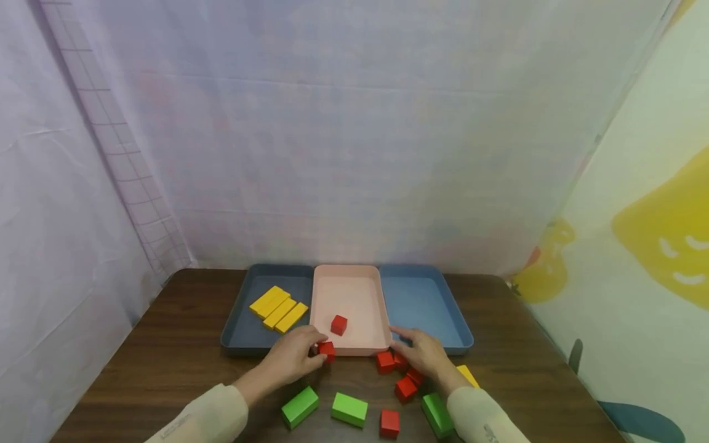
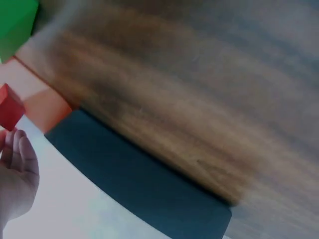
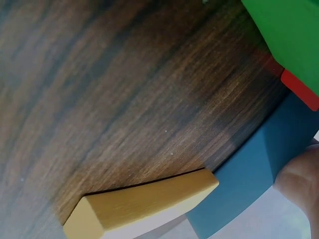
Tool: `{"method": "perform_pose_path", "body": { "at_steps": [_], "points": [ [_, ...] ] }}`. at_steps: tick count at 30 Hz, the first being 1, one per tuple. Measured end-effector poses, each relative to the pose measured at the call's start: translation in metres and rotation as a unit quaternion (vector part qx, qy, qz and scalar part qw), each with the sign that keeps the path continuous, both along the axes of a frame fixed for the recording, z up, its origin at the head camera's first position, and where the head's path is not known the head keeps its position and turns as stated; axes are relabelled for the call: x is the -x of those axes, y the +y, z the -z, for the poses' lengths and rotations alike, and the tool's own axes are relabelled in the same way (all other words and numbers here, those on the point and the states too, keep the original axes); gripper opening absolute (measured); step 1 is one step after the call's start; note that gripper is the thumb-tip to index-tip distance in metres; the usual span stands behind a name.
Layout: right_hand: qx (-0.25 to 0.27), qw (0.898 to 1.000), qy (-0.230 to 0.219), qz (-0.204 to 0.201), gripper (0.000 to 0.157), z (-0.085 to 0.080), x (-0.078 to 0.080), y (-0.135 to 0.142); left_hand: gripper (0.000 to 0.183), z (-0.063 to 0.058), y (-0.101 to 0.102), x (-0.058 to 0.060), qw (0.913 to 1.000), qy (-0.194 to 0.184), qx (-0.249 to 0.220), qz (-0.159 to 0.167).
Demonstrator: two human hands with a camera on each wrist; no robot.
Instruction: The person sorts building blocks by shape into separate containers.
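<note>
My left hand (image 1: 292,355) pinches a red cube (image 1: 327,351) between thumb and fingers at the near rim of the pink tray (image 1: 354,283). The left wrist view shows this red cube (image 2: 10,110) at the fingertips. Another red cube (image 1: 339,325) lies inside the pink tray. My right hand (image 1: 423,354) reaches over the near corner where the pink and blue trays meet, fingers extended, nothing visible between them. Just below it, several red cubes (image 1: 386,362) cluster on the table, partly hidden by the hand.
Left of the pink tray, a dark blue tray (image 1: 238,329) contains several yellow blocks (image 1: 278,307). A lighter blue tray (image 1: 421,295) stands right. Green blocks (image 1: 349,409) and a red cube (image 1: 389,423) lie nearer me; a yellow block (image 1: 468,375) shows beside my right wrist.
</note>
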State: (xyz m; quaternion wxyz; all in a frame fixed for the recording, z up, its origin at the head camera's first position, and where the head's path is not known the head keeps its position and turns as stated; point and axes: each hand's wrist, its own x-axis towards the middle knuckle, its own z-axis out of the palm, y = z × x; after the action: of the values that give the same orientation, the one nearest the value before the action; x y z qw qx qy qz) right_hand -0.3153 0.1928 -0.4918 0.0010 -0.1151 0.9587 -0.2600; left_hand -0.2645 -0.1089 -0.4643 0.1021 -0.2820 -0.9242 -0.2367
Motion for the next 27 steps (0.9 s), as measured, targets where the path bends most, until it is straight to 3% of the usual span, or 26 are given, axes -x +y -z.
{"method": "perform_pose_path", "body": {
  "at_steps": [4, 7, 13, 18, 27],
  "points": [
    [0.001, 1.0, 0.006, 0.001, 0.043, 0.001, -0.002, -0.002, 0.025, -0.001, 0.0, 0.01, 0.9993, 0.0, -0.025, -0.027],
    [0.003, 1.0, 0.008, -0.004, 0.042, 0.002, -0.003, -0.003, 0.022, 0.003, -0.001, 0.012, 0.9995, -0.004, -0.024, -0.018],
    [0.005, 1.0, 0.002, -0.002, 0.043, 0.002, -0.003, -0.008, 0.018, 0.005, -0.011, -0.002, 0.9997, -0.017, 0.001, 0.018],
    [0.0, 1.0, -0.004, 0.001, 0.044, 0.002, -0.002, -0.011, 0.031, 0.006, -0.027, -0.012, 0.9973, -0.065, 0.028, 0.021],
    [-0.005, 1.0, -0.017, 0.01, 0.044, 0.0, -0.004, -0.014, 0.041, 0.016, -0.055, -0.018, 0.9925, -0.091, 0.024, 0.077]
  ]
}}
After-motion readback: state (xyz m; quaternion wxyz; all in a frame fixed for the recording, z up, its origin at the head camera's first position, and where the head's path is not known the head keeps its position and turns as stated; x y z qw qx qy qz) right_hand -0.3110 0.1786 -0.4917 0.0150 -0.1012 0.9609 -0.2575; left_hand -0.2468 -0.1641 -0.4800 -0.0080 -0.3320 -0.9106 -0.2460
